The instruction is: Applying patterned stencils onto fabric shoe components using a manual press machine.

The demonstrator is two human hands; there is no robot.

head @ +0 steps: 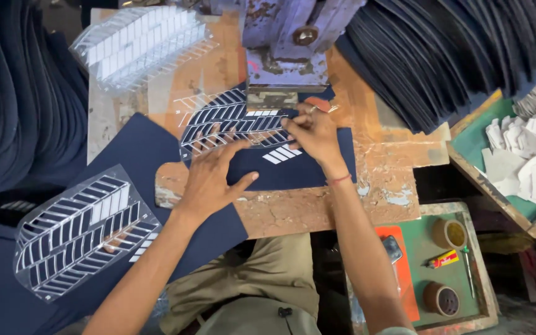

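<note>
We are working at a worn wooden counter [367,186] with a dark blue fabric piece [293,167] lying flat on it, right under a big metal press [286,49]. On top of the fabric lies a clear plastic stencil sheet [227,121] with rows of slanted white strips. Our left hand [212,177] lies flat on the fabric with the fingers spread out, so its grip is loose and holds nothing; it only presses down. Our right hand [311,130] has its fingertips pinched on the edge of the stencil sheet, just above a few small white strips [281,154] that sit on the blue fabric. So the sheet is partly under our left fingers and touches our right fingertips, and the strips are just below the right hand. To do this well, we think we should keep the left hand still and firm so the fabric cannot slide, and move the sheet slowly and gently with the right fingers so the little strips stay straight and do not lift. Another stencil sheet [82,229] rests on more blue fabric to our left, a third one [144,43] lies at the far side, and stacks of dark cut pieces [442,56] are close by.
</note>
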